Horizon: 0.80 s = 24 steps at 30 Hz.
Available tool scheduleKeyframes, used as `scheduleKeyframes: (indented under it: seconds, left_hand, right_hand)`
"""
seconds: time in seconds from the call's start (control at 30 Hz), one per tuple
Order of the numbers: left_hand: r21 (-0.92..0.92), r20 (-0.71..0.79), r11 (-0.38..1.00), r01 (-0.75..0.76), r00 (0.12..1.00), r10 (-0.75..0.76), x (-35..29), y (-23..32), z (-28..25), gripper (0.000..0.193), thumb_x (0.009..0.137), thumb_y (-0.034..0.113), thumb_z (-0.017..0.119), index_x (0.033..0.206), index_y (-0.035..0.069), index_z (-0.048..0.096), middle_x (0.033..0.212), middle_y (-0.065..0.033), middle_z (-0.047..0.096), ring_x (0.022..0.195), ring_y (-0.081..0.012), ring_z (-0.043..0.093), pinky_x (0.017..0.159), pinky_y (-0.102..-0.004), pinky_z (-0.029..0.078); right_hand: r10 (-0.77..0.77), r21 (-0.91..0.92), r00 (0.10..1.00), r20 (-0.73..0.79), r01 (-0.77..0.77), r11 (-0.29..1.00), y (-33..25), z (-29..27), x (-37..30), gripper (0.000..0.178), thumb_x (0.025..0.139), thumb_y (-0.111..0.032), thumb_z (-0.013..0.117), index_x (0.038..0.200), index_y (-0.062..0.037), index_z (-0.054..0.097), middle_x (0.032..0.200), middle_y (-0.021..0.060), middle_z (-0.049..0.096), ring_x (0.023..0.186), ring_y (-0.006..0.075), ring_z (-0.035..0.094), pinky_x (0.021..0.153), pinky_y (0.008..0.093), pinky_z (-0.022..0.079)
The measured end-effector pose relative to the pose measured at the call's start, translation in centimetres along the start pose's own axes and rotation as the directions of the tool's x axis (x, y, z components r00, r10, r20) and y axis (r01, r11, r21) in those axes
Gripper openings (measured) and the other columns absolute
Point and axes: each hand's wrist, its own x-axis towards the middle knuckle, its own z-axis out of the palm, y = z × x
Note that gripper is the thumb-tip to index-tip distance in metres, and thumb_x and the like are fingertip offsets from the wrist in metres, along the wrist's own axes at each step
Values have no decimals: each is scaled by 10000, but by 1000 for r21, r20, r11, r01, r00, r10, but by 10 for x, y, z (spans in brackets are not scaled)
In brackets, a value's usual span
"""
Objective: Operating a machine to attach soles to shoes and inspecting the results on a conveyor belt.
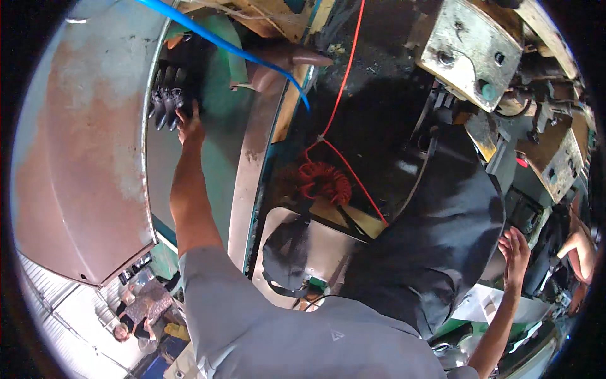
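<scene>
My left arm stretches out to the upper left. The fingers of my left hand (190, 128) are apart and reach the near edge of a row of glossy black, elongated pieces (168, 98). Their exact kind is unclear, and shadow hides the far end of the row. These pieces lie on a greenish surface (218, 136) beside a large brown-and-grey worn metal panel (95, 145). Low on the right, my right hand (516, 251) is beside my dark trousers (435, 240), its fingers loosely spread with nothing visible in them.
A blue hose (218, 41) crosses above the surface. A coiled red hose (325, 182) hangs near the middle. Machine boxes with knobs (467, 57) stand at the upper right. A seated person (146, 306) is at the lower left; another person's arm (579, 246) shows at the far right.
</scene>
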Motion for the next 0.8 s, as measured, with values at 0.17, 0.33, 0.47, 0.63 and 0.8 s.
scheduleKeyframes:
  seconds: [0.17, 0.33, 0.47, 0.63, 0.8]
  left_hand:
    - [230, 533, 937, -261, 840, 103, -39, 147, 61, 848, 1059, 247, 618, 1776, 199, 167, 1724, -350, 345, 1383, -541, 623, 1077, -574, 590]
    - [-229, 198, 967, 113, 978, -67, -163, 203, 41, 828, 1003, 194, 644, 1744, 203, 273, 1733, -302, 364, 1375, -515, 635, 1105, -541, 580]
    - [-714, -164, 581, -390, 901, 403, -98, 132, -26, 624, 945, 131, 641, 1564, 99, 568, 1522, -231, 656, 1262, -470, 710, 1069, -467, 590]
    - [-621, 115, 784, 9, 990, 80, -270, 203, -60, 301, 945, 27, 611, 1194, 25, 779, 1112, -151, 825, 1030, -350, 782, 918, -408, 601]
    - [-978, -41, 159, -134, 873, 486, -356, 308, -180, 306, 997, -132, 538, 1185, -52, 765, 1006, -100, 792, 943, -189, 756, 870, -336, 602]
  right_hand:
    - [172, -202, 965, -196, -212, 956, -10, -69, -45, 400, 1127, -305, 663, 1439, -54, 658, 1174, 50, 751, 950, 166, 745, 850, 298, 610]
    - [205, -141, 896, -394, -279, 950, 117, -153, -127, 287, 1074, -340, 692, 1220, -93, 685, 1078, 31, 725, 839, 147, 717, 710, 280, 583]
    - [402, 337, 873, -275, -304, 891, 330, -152, -233, 253, 992, -254, 708, 1174, -80, 686, 958, 82, 709, 807, 216, 710, 665, 321, 588]
    - [762, 383, 454, -462, -672, 633, 388, -172, -361, 203, 1009, -247, 692, 1106, -69, 694, 1028, 104, 743, 778, 270, 717, 644, 380, 601]
    - [740, -466, 524, -422, -825, 319, 477, -173, -412, 501, 931, -386, 773, 1323, -98, 656, 1307, 100, 686, 1110, 254, 671, 875, 378, 589]
